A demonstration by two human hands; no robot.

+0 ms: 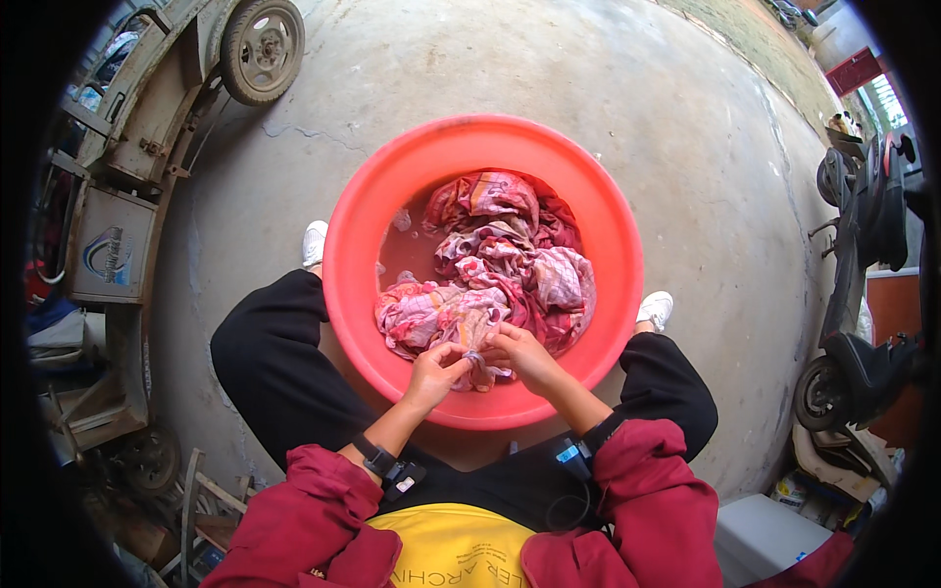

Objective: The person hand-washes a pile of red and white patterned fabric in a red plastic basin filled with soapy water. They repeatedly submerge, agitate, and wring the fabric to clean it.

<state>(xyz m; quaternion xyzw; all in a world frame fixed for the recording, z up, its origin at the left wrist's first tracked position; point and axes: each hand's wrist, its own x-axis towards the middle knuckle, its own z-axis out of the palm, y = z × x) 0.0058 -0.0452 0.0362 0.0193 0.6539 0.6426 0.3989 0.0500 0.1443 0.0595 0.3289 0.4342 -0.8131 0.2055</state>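
Wet patterned cloth (562,278) in red, pink and white lies bunched in a large round red plastic tub (481,134) between my legs. Reddish water (406,253) shows on the tub's left side. At the near rim, my left hand (432,376) pinches a gathered end of the cloth beside a thin greyish band (474,358) that seems to go around it. The fingers of my right hand (528,356) hold the same gathered bunch from the other side. My fingertips partly cover the band, so whether it is tied cannot be told.
Around the tub is a concrete floor (706,198). A metal cart (129,147) with a wheel (263,51) stands at left. Along the right are a black scooter (845,294), cardboard (834,467) and a white box (768,540). Wooden pieces (220,492) lie at lower left.
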